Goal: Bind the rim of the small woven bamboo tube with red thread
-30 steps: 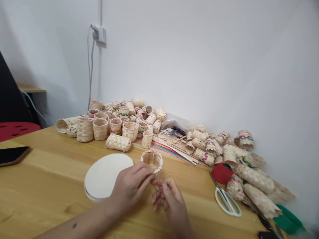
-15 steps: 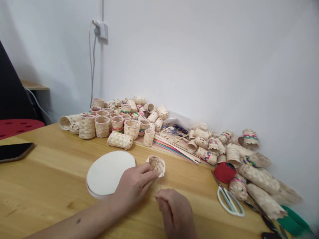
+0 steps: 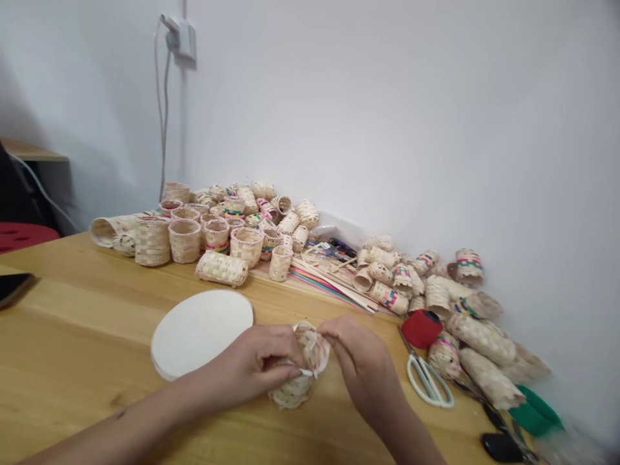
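A small woven basket of pale strips, with a white band round its rim, stands tilted on the wooden table. My left hand is closed on the near left side of that rim, the thumb outside and the fingers partly hidden in the mouth. At the far right of the rim my right hand makes a pinch, its fingertips touching or nearly touching the edge. What lies between those fingertips is too small to tell. Left of the basket lies a white oval disc, partly behind my left forearm.
Many small woven baskets crowd the table's back. Coloured flat strips lie in the middle. White-handled scissors, a red pincushion-like object and a green ring are at right. A phone sits far left.
My right hand has risen from below the basket to its rim. The basket has come nearer and shows more of its side, with my left hand still on it. The camera view has shifted right.
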Motion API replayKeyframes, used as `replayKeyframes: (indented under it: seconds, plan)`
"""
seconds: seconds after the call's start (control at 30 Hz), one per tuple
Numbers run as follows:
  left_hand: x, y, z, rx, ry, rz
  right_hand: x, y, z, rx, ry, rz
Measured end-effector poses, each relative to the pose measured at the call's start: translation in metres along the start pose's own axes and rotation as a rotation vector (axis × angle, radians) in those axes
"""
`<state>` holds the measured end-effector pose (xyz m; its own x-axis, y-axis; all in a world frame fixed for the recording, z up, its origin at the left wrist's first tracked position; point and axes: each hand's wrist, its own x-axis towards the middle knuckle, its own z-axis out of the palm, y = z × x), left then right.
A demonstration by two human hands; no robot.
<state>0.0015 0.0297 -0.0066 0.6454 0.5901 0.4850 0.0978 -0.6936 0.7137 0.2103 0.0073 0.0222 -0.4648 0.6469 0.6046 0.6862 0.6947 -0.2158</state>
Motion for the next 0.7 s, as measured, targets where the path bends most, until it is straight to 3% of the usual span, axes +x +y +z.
replayKeyframes:
  seconds: [0.27, 0.7]
  plan:
    - [-0.002, -0.006, 0.002, -0.027, 0.016, -0.032, -0.015, 0.005, 0.001, -0.037, -0.081, -0.058]
    - [-0.001, -0.006, 0.002, -0.048, -0.01, -0.066, -0.018, 0.007, -0.001, -0.03, -0.092, -0.086]
